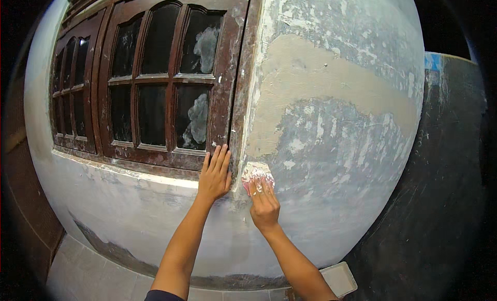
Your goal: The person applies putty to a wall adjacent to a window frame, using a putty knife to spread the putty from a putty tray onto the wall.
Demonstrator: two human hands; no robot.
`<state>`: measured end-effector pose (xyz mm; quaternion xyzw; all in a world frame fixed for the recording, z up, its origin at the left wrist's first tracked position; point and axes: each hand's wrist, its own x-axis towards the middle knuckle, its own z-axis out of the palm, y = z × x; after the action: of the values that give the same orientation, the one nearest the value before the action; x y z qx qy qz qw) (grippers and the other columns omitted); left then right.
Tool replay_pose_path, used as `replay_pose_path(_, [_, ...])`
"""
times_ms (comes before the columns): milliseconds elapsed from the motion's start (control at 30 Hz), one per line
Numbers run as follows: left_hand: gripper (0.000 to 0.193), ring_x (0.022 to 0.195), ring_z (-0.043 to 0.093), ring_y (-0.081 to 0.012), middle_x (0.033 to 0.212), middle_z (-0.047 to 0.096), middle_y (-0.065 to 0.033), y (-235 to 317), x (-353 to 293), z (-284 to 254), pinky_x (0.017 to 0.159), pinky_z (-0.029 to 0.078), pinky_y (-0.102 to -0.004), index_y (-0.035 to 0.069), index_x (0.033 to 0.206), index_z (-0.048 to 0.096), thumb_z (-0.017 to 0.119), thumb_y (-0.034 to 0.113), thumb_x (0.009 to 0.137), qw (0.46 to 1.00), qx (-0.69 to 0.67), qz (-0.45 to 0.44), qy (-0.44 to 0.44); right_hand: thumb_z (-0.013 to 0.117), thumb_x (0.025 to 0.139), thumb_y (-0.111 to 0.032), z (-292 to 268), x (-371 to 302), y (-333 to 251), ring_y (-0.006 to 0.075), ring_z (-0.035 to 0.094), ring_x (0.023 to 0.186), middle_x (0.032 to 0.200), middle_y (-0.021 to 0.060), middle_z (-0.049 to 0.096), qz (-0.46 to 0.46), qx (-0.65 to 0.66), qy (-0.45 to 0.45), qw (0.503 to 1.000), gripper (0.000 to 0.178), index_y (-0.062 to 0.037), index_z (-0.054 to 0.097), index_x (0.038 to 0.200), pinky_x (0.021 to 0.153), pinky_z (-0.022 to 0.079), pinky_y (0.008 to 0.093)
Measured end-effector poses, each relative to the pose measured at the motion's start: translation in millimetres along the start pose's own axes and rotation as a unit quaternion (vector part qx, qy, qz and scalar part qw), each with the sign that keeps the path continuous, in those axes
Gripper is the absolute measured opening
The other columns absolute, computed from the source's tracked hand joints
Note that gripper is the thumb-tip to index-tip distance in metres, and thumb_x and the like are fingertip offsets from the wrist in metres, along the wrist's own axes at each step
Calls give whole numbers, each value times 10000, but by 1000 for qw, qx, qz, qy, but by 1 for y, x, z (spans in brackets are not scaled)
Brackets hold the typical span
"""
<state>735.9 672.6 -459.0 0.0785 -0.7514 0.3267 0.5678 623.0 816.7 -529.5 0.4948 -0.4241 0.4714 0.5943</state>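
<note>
My left hand (215, 177) lies flat with fingers stretched out on the lower right corner of the dark brown window frame (155, 158). In my right hand (265, 205) is a pinkish putty spreader (257, 171), smeared with pale putty and held against the wall just right of the frame's corner. Putty also marks the fingers of that hand. Above the spreader, a beige patch of putty (305, 68) runs up beside the frame and bends away to the right. Around it the grey wall (321, 140) is mottled with flaking white paint. The spreader's edge partly blends into the putty.
White smudges mark two right-hand panes of the window (152, 114). A shallow off-white tray (339, 280) rests on the floor at lower right, partly behind my right forearm. A dark wall (440, 197) stands at the right. Grey floor tiles (88, 270) run along the wall's base.
</note>
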Motion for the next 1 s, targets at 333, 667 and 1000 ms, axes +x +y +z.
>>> replay_pose_path(333, [643, 1431, 299, -320, 1528, 345, -161, -16, -3, 47, 1168, 197, -497, -4, 1440, 364, 516, 212, 854, 999, -43, -9, 2, 610, 837, -43, 69, -25, 32, 361, 607, 1163, 1179, 176, 666, -30, -62, -32, 997, 337, -10, 669, 1167, 949, 507, 446])
replay_pose_path(667, [625, 1411, 337, -325, 1506, 384, -161, -18, -4, 60, 1159, 215, -494, -3, 1413, 402, 540, 202, 838, 999, -50, -11, 6, 633, 801, -22, 87, -29, 53, 347, 636, 1118, 1162, 163, 674, -53, -85, -70, 992, 381, -23, 667, 1180, 897, 540, 408])
replay_pose_path(1000, [643, 1418, 325, -326, 1506, 385, -145, -18, 1, 65, 1159, 211, -509, -8, 1411, 405, 552, 136, 801, 999, -41, -29, -8, 625, 823, -74, 79, -37, 60, 335, 633, 1125, 1154, 156, 675, -76, -71, -135, 985, 379, -29, 655, 1199, 900, 540, 396])
